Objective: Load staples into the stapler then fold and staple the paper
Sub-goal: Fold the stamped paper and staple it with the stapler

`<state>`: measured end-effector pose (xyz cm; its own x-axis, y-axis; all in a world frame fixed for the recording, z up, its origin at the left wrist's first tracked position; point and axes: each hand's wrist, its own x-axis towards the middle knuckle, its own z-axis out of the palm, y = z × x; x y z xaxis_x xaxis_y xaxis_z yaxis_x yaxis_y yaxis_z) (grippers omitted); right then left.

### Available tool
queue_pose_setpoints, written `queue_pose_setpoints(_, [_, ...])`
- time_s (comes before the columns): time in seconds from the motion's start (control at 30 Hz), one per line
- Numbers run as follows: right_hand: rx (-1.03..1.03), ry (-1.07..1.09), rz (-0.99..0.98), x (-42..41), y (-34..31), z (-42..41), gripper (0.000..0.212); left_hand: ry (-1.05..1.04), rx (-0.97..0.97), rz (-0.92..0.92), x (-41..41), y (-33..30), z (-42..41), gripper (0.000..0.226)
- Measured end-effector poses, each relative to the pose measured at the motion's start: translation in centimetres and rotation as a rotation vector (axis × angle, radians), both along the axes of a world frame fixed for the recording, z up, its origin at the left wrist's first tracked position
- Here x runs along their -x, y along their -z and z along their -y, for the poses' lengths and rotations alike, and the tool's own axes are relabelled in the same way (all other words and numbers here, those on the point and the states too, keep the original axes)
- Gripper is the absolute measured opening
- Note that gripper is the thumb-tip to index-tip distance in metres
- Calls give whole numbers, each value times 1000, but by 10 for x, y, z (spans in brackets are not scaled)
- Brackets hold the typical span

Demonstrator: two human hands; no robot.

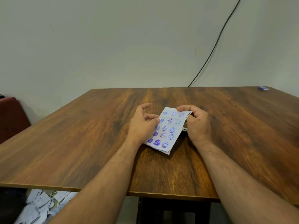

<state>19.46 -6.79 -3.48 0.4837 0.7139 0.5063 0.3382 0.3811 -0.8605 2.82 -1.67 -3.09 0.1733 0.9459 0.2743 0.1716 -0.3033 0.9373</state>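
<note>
Lying mid-counter (80, 143), the folded paper (168, 128) with blue smiley stamps is held by both hands: the left hand (142, 125) pinches its left edge, the right hand (196, 123) its far right corner. A blue object (263, 88) sits at the far right corner.

A: How many hands and papers appear?
B: Two hands, left hand (142, 125) and right hand (196, 123); one folded paper (168, 129)

A: And elsewhere?
B: One table (97, 135), one cable (215, 46), one small blue object (263, 88)
</note>
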Motion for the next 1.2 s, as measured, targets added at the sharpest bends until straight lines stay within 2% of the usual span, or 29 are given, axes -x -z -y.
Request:
queue_pose_setpoints(0.13, [39, 13, -62, -4, 4, -6, 27, 98, 98, 202, 3, -1, -4, 55])
queue_pose_setpoints(0.2, [27, 85, -46, -4, 4, -8, 30, 93, 103, 279, 3, 0, -5, 54])
queue_pose_setpoints(0.3, [13, 56, -18, -1, 0, -1, 29, 63, 134, 349, 6, 0, -9, 45])
queue_pose_setpoints(0.43, [126, -89, 82, 0, -1, 6, 16, 101, 167, 350, 6, -1, -7, 27])
queue_pose_setpoints(0.53, [162, -128, 42, -3, 0, 2, 4, 158, 168, 311, 6, -1, -5, 18])
queue_pose_setpoints(0.7, [244, -246, -108, -7, 0, -4, 9, 216, 233, 287, 6, -3, -3, 21])
queue_pose_setpoints(0.93, [288, -322, -187, -9, -2, -4, 16, 264, 253, 291, 8, -5, 0, 26])
queue_pose_setpoints(1.2, [256, -369, -239, -11, -3, -7, 28, 234, 225, 276, 9, -5, -1, 18])
